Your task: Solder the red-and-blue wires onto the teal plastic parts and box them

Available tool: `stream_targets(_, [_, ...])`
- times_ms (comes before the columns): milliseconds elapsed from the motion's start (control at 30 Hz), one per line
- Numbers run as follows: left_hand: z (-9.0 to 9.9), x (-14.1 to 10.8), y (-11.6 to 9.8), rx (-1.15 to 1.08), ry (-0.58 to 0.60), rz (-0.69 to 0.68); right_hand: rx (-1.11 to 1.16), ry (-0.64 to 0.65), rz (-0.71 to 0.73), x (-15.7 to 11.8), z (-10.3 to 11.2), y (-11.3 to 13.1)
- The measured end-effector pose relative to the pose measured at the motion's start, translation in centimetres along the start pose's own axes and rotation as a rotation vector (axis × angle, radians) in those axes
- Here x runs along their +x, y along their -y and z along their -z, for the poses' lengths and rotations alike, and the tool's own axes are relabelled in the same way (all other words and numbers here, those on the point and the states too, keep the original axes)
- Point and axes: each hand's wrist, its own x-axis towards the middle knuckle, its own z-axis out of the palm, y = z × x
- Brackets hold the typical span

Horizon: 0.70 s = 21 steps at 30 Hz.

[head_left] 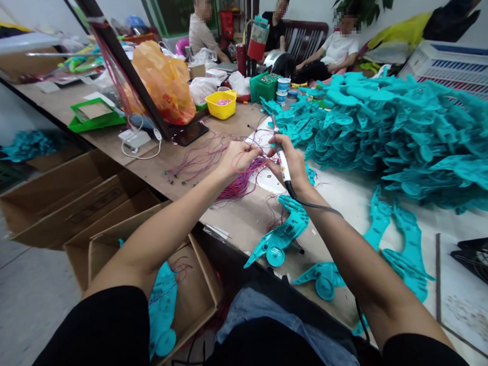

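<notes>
Our surface (237, 223) runs wide, and the teal pile (406, 129) fills much of its right side. Left of the pile and below the surface's near edge, open cardboard boxes (209, 269) stand close in, so our left forearm passes over them. To the pile's near left, one loose teal part (289, 227) lies by that edge, tip toward the rim. Left of the pile, the wire bundle (234, 186) spreads over the surface, with a bare strip between it and the near edge. Farther left, beyond the bundle, sits a dark phone (190, 132). Just left of the pile, our right hand (293, 165) wraps its grip around the soldering iron (282, 163), tip up and away; beside it, our left hand (241, 156) has a narrow, pinching grip on thin wires (262, 154).
</notes>
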Motion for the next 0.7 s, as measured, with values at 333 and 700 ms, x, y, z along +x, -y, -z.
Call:
stream_targets(333, [-0.5,-1.3,-2.0,-0.027,-0.044,0.051,-0.093,-0.067,-0.004,-0.2,-0.8,-0.8])
stream_targets(700, [-0.2,-2.3,-3.3,0.078,0.039,-0.075,0.204,-0.134,-0.226,0.1,-0.8,-2.1])
